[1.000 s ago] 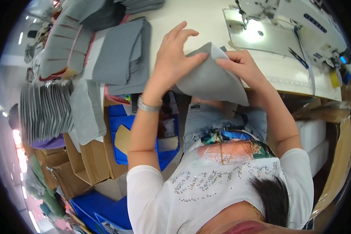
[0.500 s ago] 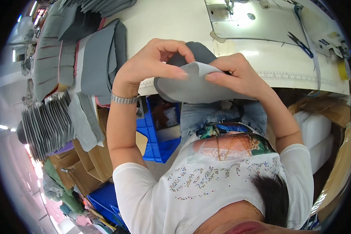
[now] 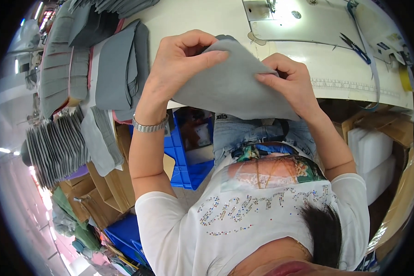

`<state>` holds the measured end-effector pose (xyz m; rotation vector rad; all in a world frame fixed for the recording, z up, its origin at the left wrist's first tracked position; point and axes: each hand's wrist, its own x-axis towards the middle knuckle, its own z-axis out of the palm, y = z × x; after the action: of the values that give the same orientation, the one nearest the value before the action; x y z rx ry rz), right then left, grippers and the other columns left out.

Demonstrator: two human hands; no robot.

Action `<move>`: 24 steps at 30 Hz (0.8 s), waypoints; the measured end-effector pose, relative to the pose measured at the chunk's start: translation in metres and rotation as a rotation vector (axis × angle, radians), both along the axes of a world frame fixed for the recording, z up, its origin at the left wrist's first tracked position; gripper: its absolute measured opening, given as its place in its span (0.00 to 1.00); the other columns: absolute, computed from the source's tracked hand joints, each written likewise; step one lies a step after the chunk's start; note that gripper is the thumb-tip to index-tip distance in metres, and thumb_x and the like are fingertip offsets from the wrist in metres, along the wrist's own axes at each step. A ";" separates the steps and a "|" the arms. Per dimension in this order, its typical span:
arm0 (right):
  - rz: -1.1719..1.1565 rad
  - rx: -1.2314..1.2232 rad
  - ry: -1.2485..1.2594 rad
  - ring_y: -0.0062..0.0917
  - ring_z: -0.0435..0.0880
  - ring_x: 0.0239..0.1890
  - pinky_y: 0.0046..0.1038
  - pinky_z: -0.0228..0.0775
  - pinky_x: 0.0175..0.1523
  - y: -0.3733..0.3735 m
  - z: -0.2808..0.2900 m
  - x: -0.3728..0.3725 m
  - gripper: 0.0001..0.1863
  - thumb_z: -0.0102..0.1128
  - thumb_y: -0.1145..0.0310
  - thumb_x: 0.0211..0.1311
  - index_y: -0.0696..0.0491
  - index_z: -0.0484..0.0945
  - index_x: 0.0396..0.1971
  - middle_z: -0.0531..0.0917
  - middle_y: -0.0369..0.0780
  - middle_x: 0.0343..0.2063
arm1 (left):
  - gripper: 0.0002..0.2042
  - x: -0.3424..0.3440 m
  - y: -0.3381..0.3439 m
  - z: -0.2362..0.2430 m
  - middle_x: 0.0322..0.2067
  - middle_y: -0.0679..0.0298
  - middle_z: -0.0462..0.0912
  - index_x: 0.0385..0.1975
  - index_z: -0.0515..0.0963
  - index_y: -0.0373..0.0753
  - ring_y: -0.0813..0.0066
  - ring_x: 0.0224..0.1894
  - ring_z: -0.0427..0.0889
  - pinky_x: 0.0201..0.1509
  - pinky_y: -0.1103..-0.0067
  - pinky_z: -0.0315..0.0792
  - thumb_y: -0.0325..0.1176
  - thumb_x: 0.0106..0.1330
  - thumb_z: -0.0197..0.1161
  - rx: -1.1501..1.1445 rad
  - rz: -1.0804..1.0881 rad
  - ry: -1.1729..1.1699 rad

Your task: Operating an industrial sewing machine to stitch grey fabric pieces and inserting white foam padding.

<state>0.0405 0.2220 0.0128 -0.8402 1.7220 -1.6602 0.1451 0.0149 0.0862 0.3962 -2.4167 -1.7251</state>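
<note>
Both hands hold a grey fabric piece (image 3: 237, 85) up at the table's front edge, its broad face turned toward me. My left hand (image 3: 181, 60) pinches its upper left edge between thumb and fingers. On the opposite edge, my right hand (image 3: 290, 83) grips it with the thumb on the near face and the fingers behind. Darker grey material (image 3: 225, 37) shows just above the top edge; whether it joins the held piece is hidden. The fabric's lower edge hangs over my lap.
A sewing machine bed (image 3: 290, 32) lies at the far right, with dark-handled scissors (image 3: 356, 48) beside it. Folded grey pieces (image 3: 117, 66) lie to the left, near bundled stacks (image 3: 62, 69). A blue crate (image 3: 184, 161) is below the table; a cardboard box (image 3: 398, 202) stands at right.
My left hand has moved up and away with the fabric's edge. The folded-over corner is now opened out, and the piece is spread between both hands. My right hand has shifted slightly right.
</note>
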 end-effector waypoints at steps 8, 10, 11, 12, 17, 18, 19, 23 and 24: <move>0.071 -0.005 -0.016 0.16 0.71 0.27 0.20 0.62 0.34 -0.004 -0.001 0.006 0.15 0.64 0.65 0.55 0.64 0.77 0.24 0.75 0.35 0.23 | 0.07 0.010 0.008 0.004 0.24 0.70 0.81 0.30 0.82 0.32 0.87 0.28 0.75 0.33 0.88 0.69 0.30 0.56 0.69 -0.201 0.077 0.092; 0.056 0.027 -0.017 0.17 0.70 0.27 0.21 0.62 0.34 -0.004 -0.002 0.005 0.16 0.64 0.64 0.56 0.64 0.76 0.24 0.75 0.36 0.23 | 0.07 0.013 0.010 0.004 0.26 0.68 0.82 0.29 0.82 0.31 0.86 0.29 0.75 0.34 0.88 0.69 0.29 0.57 0.69 -0.176 0.127 0.156; 0.039 0.063 -0.021 0.17 0.70 0.27 0.21 0.62 0.34 -0.004 -0.002 0.005 0.17 0.63 0.63 0.57 0.64 0.76 0.24 0.75 0.36 0.23 | 0.07 0.013 0.011 0.005 0.26 0.68 0.82 0.29 0.82 0.31 0.86 0.29 0.75 0.34 0.88 0.69 0.29 0.57 0.69 -0.180 0.128 0.159; 0.041 0.060 -0.019 0.17 0.70 0.27 0.21 0.62 0.34 -0.003 -0.001 0.005 0.17 0.63 0.63 0.57 0.64 0.76 0.24 0.75 0.36 0.23 | 0.07 0.013 0.012 0.005 0.28 0.68 0.82 0.30 0.82 0.31 0.86 0.29 0.75 0.34 0.88 0.69 0.28 0.57 0.69 -0.166 0.142 0.185; -0.002 -0.028 0.022 0.15 0.71 0.28 0.20 0.63 0.35 -0.001 0.003 0.010 0.13 0.66 0.67 0.54 0.62 0.78 0.22 0.77 0.34 0.24 | 0.05 0.018 0.016 0.006 0.31 0.67 0.83 0.30 0.82 0.31 0.86 0.30 0.76 0.34 0.88 0.69 0.26 0.56 0.68 -0.153 0.167 0.230; -0.004 -0.036 0.031 0.15 0.71 0.28 0.20 0.63 0.35 -0.001 0.004 0.011 0.13 0.66 0.67 0.54 0.62 0.78 0.22 0.77 0.34 0.24 | 0.05 0.018 0.017 0.007 0.31 0.67 0.83 0.29 0.82 0.31 0.86 0.30 0.76 0.33 0.88 0.70 0.25 0.56 0.68 -0.143 0.179 0.234; -0.034 -0.071 -0.004 0.15 0.71 0.28 0.19 0.63 0.35 -0.001 0.004 0.013 0.11 0.67 0.68 0.54 0.61 0.79 0.24 0.78 0.33 0.24 | 0.05 0.018 0.018 0.007 0.31 0.67 0.83 0.29 0.81 0.31 0.86 0.30 0.76 0.33 0.88 0.70 0.25 0.55 0.68 -0.132 0.191 0.239; -0.086 -0.128 -0.104 0.12 0.72 0.28 0.16 0.63 0.34 0.005 0.006 0.017 0.07 0.67 0.71 0.54 0.59 0.80 0.27 0.79 0.32 0.23 | 0.05 0.022 0.022 0.010 0.31 0.67 0.83 0.29 0.81 0.31 0.86 0.30 0.76 0.33 0.88 0.70 0.24 0.55 0.68 -0.117 0.212 0.277; -0.084 -0.145 -0.085 0.12 0.72 0.28 0.16 0.63 0.34 0.006 0.007 0.017 0.07 0.67 0.71 0.54 0.59 0.80 0.27 0.79 0.32 0.23 | 0.05 0.024 0.023 0.012 0.31 0.67 0.83 0.29 0.81 0.31 0.86 0.29 0.76 0.33 0.88 0.70 0.24 0.55 0.69 -0.098 0.208 0.267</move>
<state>0.0573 0.2279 0.0198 -0.7597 1.6139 -1.8676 0.1690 0.0383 0.0980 0.3638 -2.1755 -1.4643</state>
